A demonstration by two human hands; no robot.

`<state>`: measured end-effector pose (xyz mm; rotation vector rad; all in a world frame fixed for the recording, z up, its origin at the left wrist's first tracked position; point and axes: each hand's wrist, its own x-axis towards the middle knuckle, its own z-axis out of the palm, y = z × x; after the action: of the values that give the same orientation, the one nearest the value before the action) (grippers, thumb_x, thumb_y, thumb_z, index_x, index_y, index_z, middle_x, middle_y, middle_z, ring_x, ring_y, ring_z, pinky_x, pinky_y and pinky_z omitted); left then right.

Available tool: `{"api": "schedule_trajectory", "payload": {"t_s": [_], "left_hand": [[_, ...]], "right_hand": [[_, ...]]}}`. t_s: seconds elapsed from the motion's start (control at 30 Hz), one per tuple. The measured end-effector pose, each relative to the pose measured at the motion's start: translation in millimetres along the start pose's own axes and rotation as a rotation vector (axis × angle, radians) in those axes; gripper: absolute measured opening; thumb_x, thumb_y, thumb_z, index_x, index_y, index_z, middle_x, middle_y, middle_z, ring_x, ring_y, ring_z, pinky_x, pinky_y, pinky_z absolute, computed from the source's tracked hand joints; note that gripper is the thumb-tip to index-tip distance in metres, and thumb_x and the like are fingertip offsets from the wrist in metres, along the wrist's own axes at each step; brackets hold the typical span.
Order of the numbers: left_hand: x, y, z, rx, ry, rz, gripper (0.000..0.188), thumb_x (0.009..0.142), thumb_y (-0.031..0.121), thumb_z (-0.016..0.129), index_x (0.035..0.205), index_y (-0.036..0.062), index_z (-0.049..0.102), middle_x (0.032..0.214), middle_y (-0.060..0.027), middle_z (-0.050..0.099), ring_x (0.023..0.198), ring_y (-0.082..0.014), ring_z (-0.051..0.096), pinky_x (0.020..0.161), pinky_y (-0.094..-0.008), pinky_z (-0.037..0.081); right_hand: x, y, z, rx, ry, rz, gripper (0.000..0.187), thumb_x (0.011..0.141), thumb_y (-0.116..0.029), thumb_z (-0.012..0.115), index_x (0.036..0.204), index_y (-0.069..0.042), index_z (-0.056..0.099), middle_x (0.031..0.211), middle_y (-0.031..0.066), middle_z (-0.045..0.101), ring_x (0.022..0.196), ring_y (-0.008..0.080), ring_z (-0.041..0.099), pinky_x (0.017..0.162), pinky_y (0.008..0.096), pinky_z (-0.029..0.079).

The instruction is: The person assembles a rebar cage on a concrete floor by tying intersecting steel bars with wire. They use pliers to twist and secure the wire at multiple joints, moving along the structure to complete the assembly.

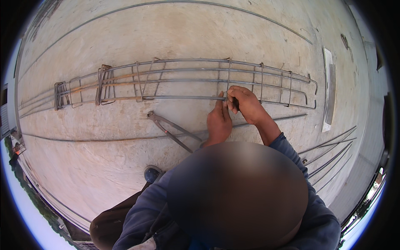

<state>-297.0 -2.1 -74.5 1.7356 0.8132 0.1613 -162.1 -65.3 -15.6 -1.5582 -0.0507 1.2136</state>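
- A rebar cage [166,81] lies lengthwise on the concrete floor [104,146], running from the far left to the right of the view.
- The cage is made of several long grey-brown bars set parallel, rusty in places, with thin rectangular stirrups looped around them.
- At its left end the stirrups [60,95] are bunched close together; another tight bunch sits just to the right of them.
- Toward the middle the stirrups stand well apart, some tilted.
- A pair of long-handled pincers [171,130] lies on the floor just in front of the cage, handles splayed, near the left hand.
- The left hand [218,121] reaches up to the nearest bar, fingers narrow, pinched at the spot where a stirrup crosses the bar.
- The right hand [246,102] is closed in a fist over the same crossing, touching the left fingertips; what it grips is hidden.
- Loose straight bars [329,156] lie on the floor at the right, well apart from the cage.
- A flat pale board [328,91] lies beyond the cage's right end.
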Motion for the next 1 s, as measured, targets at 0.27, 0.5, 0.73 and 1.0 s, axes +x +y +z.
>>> {"api": "schedule_trajectory", "payload": {"t_s": [0.27, 0.5, 0.73, 1.0], "left_hand": [[3.8, -1.0, -9.0, 0.098, -0.016, 0.048, 0.042, 0.116, 0.023, 0.053, 0.152, 0.0036, 0.062, 0.065, -0.0181, 0.064, 0.056, -0.0363, 0.067, 0.055, -0.0474, 0.048], [13.2, 1.9, -34.2, 0.083, -0.173, 0.066, 0.042, 0.116, 0.025, 0.054, 0.151, 0.0021, 0.061, 0.069, -0.0239, 0.064, 0.063, -0.0425, 0.068, 0.059, -0.0503, 0.050], [21.3, 7.6, -48.8, 0.131, -0.285, 0.090, 0.044, 0.117, 0.028, 0.053, 0.149, -0.0010, 0.062, 0.069, -0.0249, 0.061, 0.061, -0.0407, 0.068, 0.062, -0.0469, 0.051], [16.5, 20.1, -38.5, 0.295, -0.152, 0.106, 0.045, 0.115, 0.031, 0.056, 0.143, -0.0020, 0.068, 0.071, -0.0248, 0.068, 0.064, -0.0428, 0.070, 0.059, -0.0510, 0.052]], "right_hand": [[-31.4, 46.7, -4.3, 0.041, -0.014, 0.085, 0.033, 0.109, -0.029, 0.055, 0.082, -0.009, 0.057, 0.071, 0.0032, 0.058, 0.061, 0.0142, 0.052, 0.058, 0.0305, 0.041], [-18.5, 70.5, -12.0, 0.240, -0.093, 0.183, 0.031, 0.109, -0.033, 0.060, 0.087, -0.011, 0.059, 0.073, 0.0036, 0.059, 0.059, 0.0143, 0.051, 0.054, 0.0301, 0.037], [-2.8, 70.4, -19.2, 0.113, -0.077, 0.227, 0.029, 0.113, -0.032, 0.060, 0.098, -0.008, 0.064, 0.078, 0.0039, 0.063, 0.063, 0.0126, 0.057, 0.055, 0.0302, 0.042], [4.3, 92.4, 25.0, 0.051, 0.340, -0.188, 0.019, 0.108, -0.017, 0.066, 0.111, 0.001, 0.072, 0.088, 0.0070, 0.071, 0.076, 0.0130, 0.064, 0.067, 0.0304, 0.052]]}}
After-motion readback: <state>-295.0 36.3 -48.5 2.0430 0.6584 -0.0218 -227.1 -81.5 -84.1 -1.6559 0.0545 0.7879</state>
